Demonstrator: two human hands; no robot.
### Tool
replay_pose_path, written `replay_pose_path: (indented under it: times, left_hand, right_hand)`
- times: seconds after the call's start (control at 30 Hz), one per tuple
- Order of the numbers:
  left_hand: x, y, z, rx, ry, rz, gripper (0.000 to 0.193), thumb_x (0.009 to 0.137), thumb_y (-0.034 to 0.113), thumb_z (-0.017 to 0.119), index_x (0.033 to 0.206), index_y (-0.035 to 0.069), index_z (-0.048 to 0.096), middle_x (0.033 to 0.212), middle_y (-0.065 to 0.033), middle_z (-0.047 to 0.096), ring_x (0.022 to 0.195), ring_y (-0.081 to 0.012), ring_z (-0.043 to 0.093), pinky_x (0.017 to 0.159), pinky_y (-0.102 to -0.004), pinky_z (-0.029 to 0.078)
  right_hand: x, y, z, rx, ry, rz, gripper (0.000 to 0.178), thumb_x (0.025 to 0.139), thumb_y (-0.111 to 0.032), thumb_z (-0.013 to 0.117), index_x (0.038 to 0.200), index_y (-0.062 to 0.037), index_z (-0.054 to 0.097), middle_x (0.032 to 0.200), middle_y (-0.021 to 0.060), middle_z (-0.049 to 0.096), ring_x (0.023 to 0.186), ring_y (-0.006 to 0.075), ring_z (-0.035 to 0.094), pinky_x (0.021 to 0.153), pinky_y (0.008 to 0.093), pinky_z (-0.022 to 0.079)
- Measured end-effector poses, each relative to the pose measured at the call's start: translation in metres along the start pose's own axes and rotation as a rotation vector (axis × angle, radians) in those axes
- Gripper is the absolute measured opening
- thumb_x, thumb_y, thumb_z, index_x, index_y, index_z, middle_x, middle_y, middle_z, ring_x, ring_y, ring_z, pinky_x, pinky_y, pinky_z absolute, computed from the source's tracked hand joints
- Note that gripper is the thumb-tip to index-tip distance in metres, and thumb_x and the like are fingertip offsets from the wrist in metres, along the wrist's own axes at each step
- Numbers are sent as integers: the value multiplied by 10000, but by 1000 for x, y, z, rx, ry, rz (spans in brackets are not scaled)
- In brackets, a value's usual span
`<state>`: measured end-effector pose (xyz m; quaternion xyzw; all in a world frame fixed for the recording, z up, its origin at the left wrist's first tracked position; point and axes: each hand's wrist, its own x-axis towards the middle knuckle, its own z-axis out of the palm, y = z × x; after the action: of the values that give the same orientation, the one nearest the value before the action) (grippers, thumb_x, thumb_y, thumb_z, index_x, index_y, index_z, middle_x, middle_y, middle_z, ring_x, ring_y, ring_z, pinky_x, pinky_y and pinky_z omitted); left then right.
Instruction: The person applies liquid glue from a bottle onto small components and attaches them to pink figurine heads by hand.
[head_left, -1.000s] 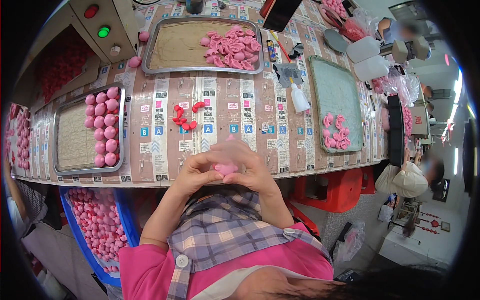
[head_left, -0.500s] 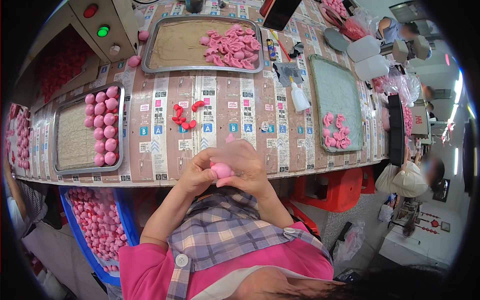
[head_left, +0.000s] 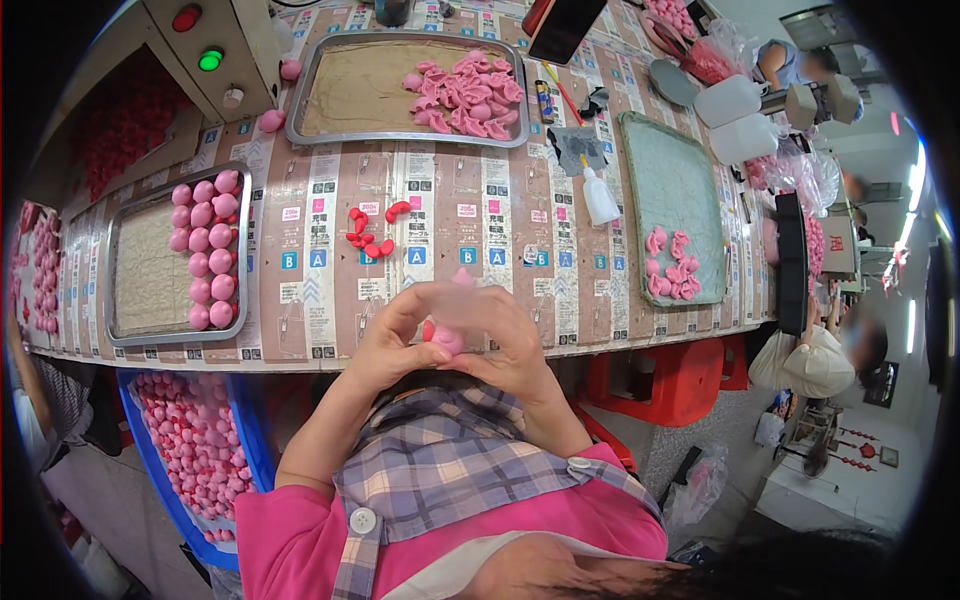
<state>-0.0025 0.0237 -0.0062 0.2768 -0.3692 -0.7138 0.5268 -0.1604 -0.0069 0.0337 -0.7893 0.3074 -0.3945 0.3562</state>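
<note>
Near the table's front edge, my left hand (head_left: 388,340) and my right hand (head_left: 512,345) meet around a small pink rounded plastic piece (head_left: 451,343). A red part (head_left: 428,330) shows at its left side. Both thumbs press on the piece from below, and its far side is hidden by blurred fingers. Just beyond my fingers lies another pink piece (head_left: 462,277), partly covered. Several small curved red pieces (head_left: 368,238) are scattered farther left on the table. In the left metal tray (head_left: 145,333) stand rows of pink balls (head_left: 219,236) with red parts at their sides.
A metal tray (head_left: 350,137) at the back holds pink half shells (head_left: 470,95). On the right lies a greenish tray (head_left: 675,170) with pink pieces. A white squeeze bottle (head_left: 601,198) lies between them. Below left is a blue bin (head_left: 262,440) of pink-and-red pieces; red stools (head_left: 655,385) stand under the table.
The pink piece has turned between my fingers, so less of its round face and more of the red part shows. My hands have shifted only slightly.
</note>
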Motion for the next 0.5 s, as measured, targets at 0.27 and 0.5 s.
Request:
replay_pose_path:
  times: [0.27, 0.5]
  left_hand:
    - [0, 10, 7, 150, 7, -44, 491, 701, 109, 690, 1130, 26, 469, 1078, -42, 519, 1037, -119, 454, 905, -270, 328]
    - [-1, 12, 11, 83, -3, -100, 459, 715, 89, 664, 1124, 16, 470, 1075, -49, 518, 1037, -127, 454, 902, -272, 332]
  right_hand:
    - [-7, 7, 2, -10, -7, -58, 310, 596, -97, 710, 886, -91, 601, 928, 36, 606, 873, 226, 538, 779, 338, 407]
    - [-8, 3, 1, -5, -24, -91, 316, 605, -80, 703, 905, -89, 604, 941, 37, 600, 868, 235, 531, 774, 340, 409]
